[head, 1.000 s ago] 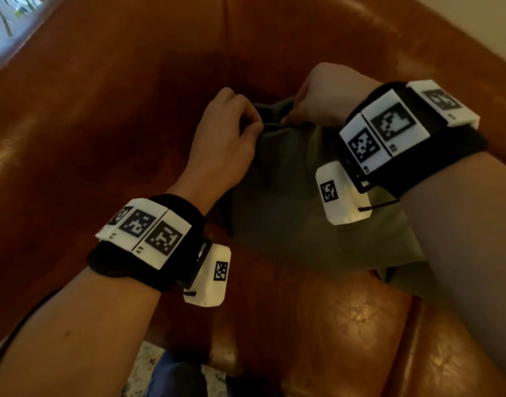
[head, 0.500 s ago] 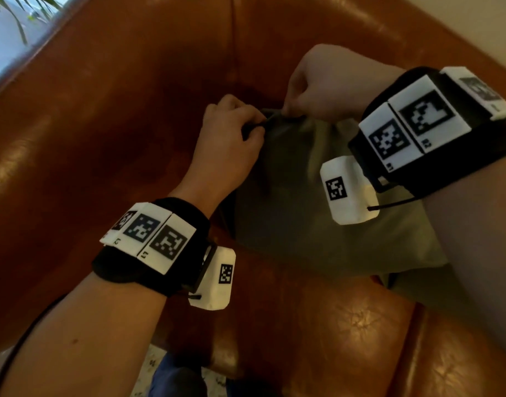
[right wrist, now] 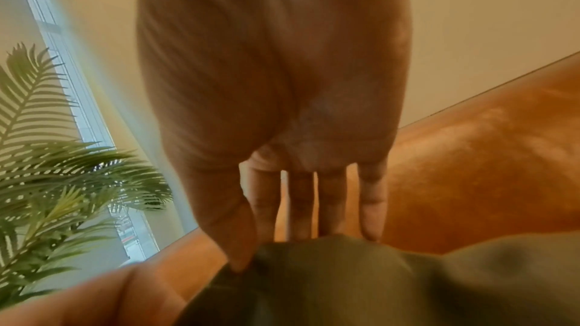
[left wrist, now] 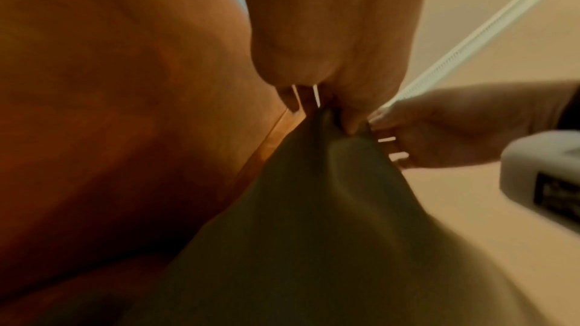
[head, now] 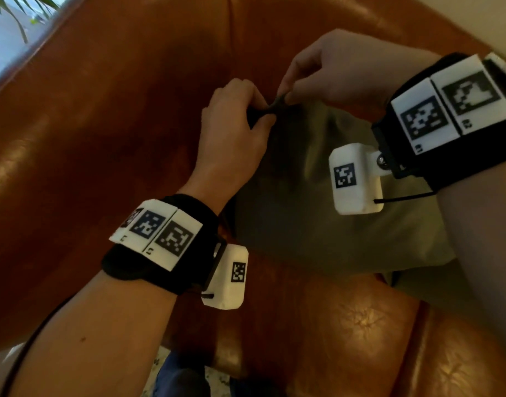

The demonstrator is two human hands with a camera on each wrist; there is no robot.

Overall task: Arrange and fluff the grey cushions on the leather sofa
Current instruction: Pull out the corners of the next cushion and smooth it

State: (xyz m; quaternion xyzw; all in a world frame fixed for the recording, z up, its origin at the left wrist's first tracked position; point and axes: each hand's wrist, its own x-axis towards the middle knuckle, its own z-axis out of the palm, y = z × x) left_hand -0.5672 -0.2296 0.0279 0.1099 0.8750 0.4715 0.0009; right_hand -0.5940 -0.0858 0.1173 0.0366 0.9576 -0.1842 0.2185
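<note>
A grey cushion [head: 297, 213] stands on one corner in the angle of the brown leather sofa [head: 102, 138], its top corner pulled to a point. My left hand [head: 240, 121] pinches that corner from the left. My right hand [head: 317, 81] pinches the same corner from the right, close beside the left. The left wrist view shows the cushion [left wrist: 313, 220] hanging down from both pinches, with my right hand [left wrist: 439, 128] at its right. In the right wrist view my right hand's thumb and fingers [right wrist: 301, 207] clamp the cushion's edge [right wrist: 345, 281].
The sofa's backrest [head: 317, 30] and left arm wrap round the cushion. A second grey cushion's edge [head: 423, 287] shows under my right forearm. A potted palm [right wrist: 56, 170] stands by a window behind the sofa's left arm. The seat [head: 346, 325] lies in front.
Both hands have risen and drawn closer together, pulling the cushion's top corner up into a point. The cushion now hangs longer beneath them.
</note>
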